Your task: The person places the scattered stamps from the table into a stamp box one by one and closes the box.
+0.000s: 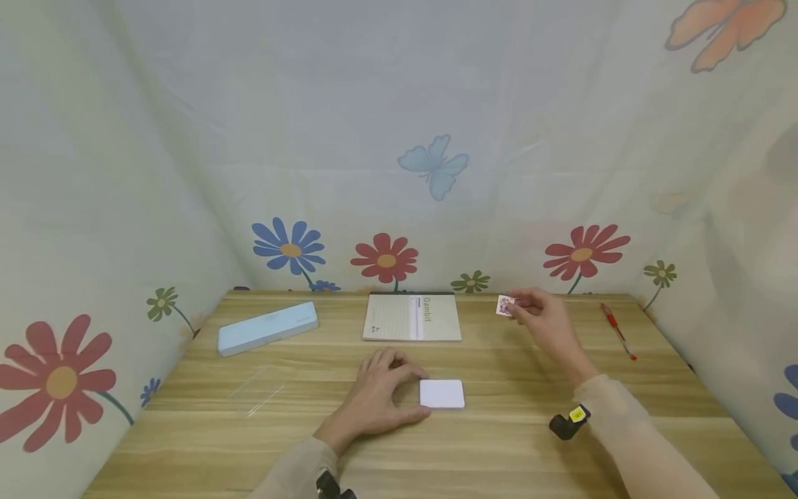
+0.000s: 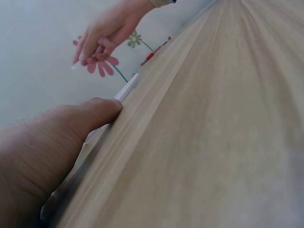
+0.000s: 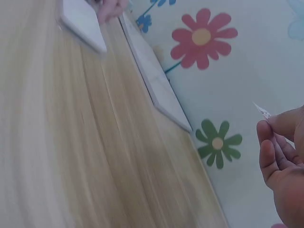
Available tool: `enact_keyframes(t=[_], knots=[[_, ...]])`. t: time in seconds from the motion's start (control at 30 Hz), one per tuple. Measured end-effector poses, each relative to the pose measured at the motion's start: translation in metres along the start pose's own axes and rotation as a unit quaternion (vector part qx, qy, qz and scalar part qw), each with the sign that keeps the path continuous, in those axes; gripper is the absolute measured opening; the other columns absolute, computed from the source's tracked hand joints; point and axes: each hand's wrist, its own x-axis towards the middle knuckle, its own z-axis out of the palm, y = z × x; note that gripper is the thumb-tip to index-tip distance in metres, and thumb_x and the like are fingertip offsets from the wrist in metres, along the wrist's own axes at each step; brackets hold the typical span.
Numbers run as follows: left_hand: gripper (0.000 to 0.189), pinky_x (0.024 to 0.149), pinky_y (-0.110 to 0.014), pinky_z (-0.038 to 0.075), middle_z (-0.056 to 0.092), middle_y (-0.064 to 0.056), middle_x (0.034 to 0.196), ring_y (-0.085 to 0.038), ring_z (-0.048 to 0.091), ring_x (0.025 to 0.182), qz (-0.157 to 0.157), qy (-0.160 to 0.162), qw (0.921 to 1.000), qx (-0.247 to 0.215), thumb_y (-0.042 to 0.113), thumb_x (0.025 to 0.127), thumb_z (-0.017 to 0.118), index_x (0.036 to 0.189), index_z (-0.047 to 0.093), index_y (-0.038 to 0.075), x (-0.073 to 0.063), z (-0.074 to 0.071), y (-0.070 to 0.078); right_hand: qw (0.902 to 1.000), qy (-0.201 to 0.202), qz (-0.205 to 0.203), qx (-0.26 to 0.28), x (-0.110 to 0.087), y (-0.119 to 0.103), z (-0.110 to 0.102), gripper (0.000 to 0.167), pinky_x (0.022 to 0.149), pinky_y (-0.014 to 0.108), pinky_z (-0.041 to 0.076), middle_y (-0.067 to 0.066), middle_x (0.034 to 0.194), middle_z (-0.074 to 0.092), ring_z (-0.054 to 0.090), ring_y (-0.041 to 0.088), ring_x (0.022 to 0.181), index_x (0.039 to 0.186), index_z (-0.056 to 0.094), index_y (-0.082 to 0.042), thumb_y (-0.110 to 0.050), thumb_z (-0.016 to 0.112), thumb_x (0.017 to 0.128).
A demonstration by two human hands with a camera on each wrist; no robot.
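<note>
My left hand (image 1: 380, 395) rests on the table, thumb and index finger gripping the left corners of a small white rectangular slab (image 1: 442, 394). Its thickness shows at the edge in the right wrist view, where the slab (image 3: 81, 23) lies flat at the upper left. Raised above the table to the right, my right hand (image 1: 548, 324) pinches a small square printed piece of paper (image 1: 503, 305) between thumb and fingers. It bears a purplish picture on white. In the right wrist view this paper (image 3: 262, 111) is seen almost edge-on.
A notebook (image 1: 393, 319) marked "Gambit" lies at the back middle. To its left is a long light-blue case (image 1: 268, 328). A clear plastic sheet (image 1: 258, 394) lies front left, a red pen (image 1: 617, 330) far right. Patterned fabric walls (image 1: 312, 125) border the table.
</note>
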Motion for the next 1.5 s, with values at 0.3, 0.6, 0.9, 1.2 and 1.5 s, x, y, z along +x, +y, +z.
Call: enact_keyframes(t=[0.3, 0.6, 0.9, 1.2, 1.5], knots=[[0.056, 0.115, -0.055, 0.035, 0.056, 0.005, 0.137, -0.019, 0.045, 0.134, -0.002, -0.003, 1.0000, -0.008, 0.074, 0.086, 0.082, 0.131, 0.075, 0.042, -0.001, 0.000, 0.000, 0.9982, -0.010, -0.029, 0.051, -0.021, -0.019, 0.020, 0.029, 0.077, 0.026, 0.062, 0.023, 0.107, 0.076, 0.077, 0.015, 0.088, 0.133, 0.073, 0.005, -0.002, 0.076, 0.105], [0.057, 0.112, -0.053, 0.036, 0.055, 0.007, 0.136, -0.018, 0.045, 0.132, -0.005, -0.002, 1.0000, -0.005, 0.076, 0.086, 0.081, 0.132, 0.075, 0.043, 0.000, 0.002, -0.004, 0.9968, -0.047, -0.008, 0.064, -0.048, -0.026, 0.056, 0.025, 0.079, 0.028, 0.063, 0.015, 0.105, 0.078, 0.075, 0.019, 0.090, 0.126, 0.079, 0.001, -0.004, 0.081, 0.101], [0.056, 0.114, -0.054, 0.036, 0.055, 0.006, 0.138, -0.020, 0.045, 0.133, -0.006, -0.003, 1.0000, -0.001, 0.074, 0.086, 0.082, 0.133, 0.074, 0.042, 0.000, 0.000, -0.002, 0.9929, -0.070, -0.013, 0.095, -0.068, -0.023, 0.090, 0.021, 0.077, 0.023, 0.059, 0.010, 0.099, 0.079, 0.074, 0.014, 0.087, 0.117, 0.083, -0.004, -0.006, 0.086, 0.097], [0.057, 0.114, -0.054, 0.036, 0.055, 0.005, 0.139, -0.020, 0.045, 0.134, -0.007, -0.004, 1.0000, 0.001, 0.072, 0.086, 0.082, 0.133, 0.075, 0.041, 0.000, 0.000, -0.001, 0.9913, -0.084, -0.013, 0.100, -0.081, -0.023, 0.108, 0.020, 0.078, 0.025, 0.058, 0.007, 0.097, 0.081, 0.073, 0.016, 0.085, 0.115, 0.083, -0.008, -0.009, 0.088, 0.096], [0.055, 0.114, -0.056, 0.036, 0.056, 0.005, 0.134, -0.021, 0.046, 0.131, 0.011, 0.006, 0.9999, 0.005, 0.069, 0.086, 0.084, 0.131, 0.076, 0.038, 0.000, -0.001, 0.000, 0.9882, -0.121, -0.036, 0.086, -0.088, -0.018, 0.119, 0.020, 0.082, 0.026, 0.057, 0.003, 0.101, 0.083, 0.074, 0.016, 0.090, 0.115, 0.084, -0.010, -0.013, 0.089, 0.095]])
